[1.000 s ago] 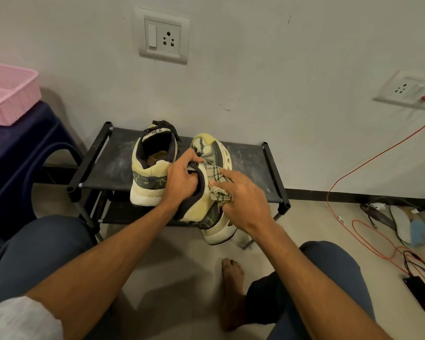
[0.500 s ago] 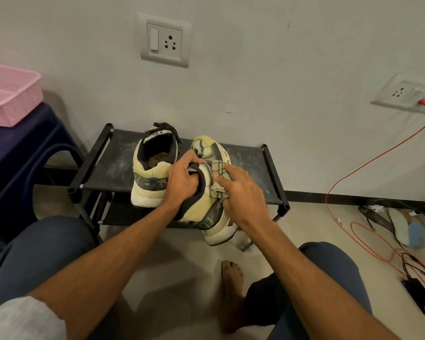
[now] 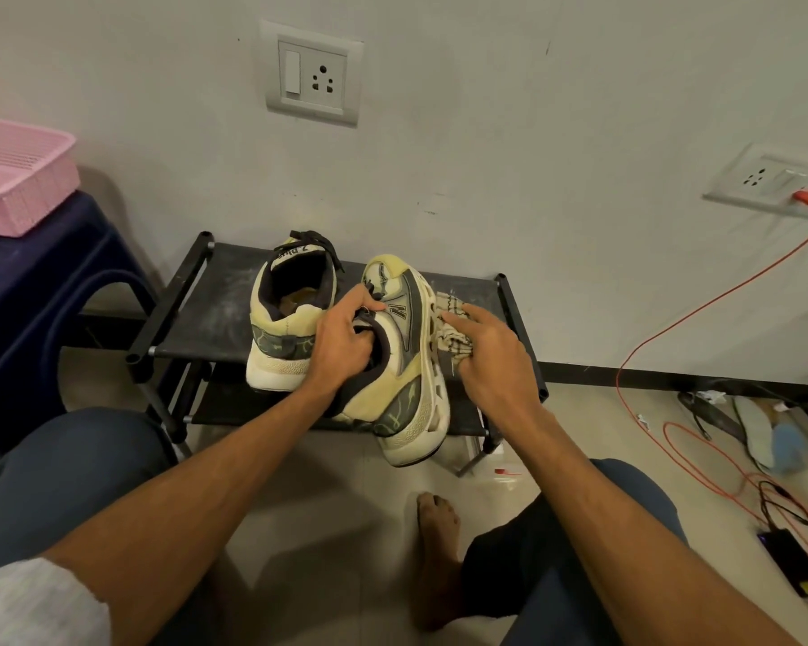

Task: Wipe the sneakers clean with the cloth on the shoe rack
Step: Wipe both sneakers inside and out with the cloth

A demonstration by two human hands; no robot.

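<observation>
Cream sneaker (image 3: pixel 395 394) gripped at its collar by left hand (image 3: pixel 341 347), right hand (image 3: pixel 490 366) pinching cloth (image 3: pixel 451 338) against its sole.

Looks forward and down from the person's head, wide-angle, close above both forearms (image 3: pixel 234 459) and knees (image 3: pixel 66 459); faces the shoe rack (image 3: pixel 206 314) at mid-frame, near, with the wall (image 3: pixel 509 132) behind and floor (image 3: pixel 327 496) below. Single view only.

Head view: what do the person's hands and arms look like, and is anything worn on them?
The left hand and right hand are bare: no gloves, rings or watch visible. Both forearms are uncovered. A light grey-white sleeve shows on the left upper arm; no sleeve is visible on the right.
</observation>
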